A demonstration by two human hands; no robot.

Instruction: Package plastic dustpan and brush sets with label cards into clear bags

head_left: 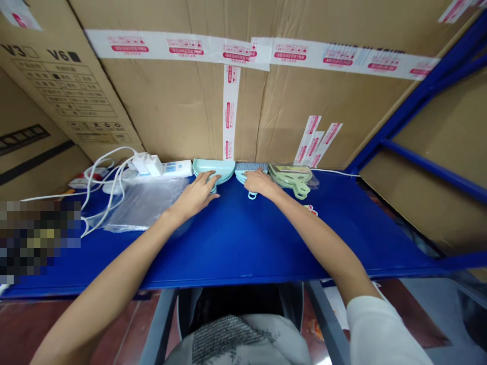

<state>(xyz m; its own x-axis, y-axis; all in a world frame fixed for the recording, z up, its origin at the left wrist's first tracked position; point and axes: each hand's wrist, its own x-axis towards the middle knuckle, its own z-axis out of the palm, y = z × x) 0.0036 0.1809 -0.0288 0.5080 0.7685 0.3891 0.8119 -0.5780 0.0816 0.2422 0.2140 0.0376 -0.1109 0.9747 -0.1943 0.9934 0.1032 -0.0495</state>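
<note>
A stack of mint-green dustpans (213,166) stands against the cardboard at the back of the blue table. My left hand (200,193) lies over its front, fingers spread and touching the top dustpan near the handle. Just to the right are light-blue hand brushes (240,176) with grey bristles, a looped handle end pointing towards me. My right hand (258,181) covers them with its fingers curled onto the top brush; the fingertips are partly hidden. Beside that hand, green dustpans (291,177) lie stacked, with clear plastic around them.
Clear plastic bags (148,200) lie on the left of the blue table (236,243). Behind them are a white power strip (178,168) with plugged-in chargers and tangled white cables. Large cardboard boxes (171,111) form the back wall. A blue metal frame (433,172) rises at right.
</note>
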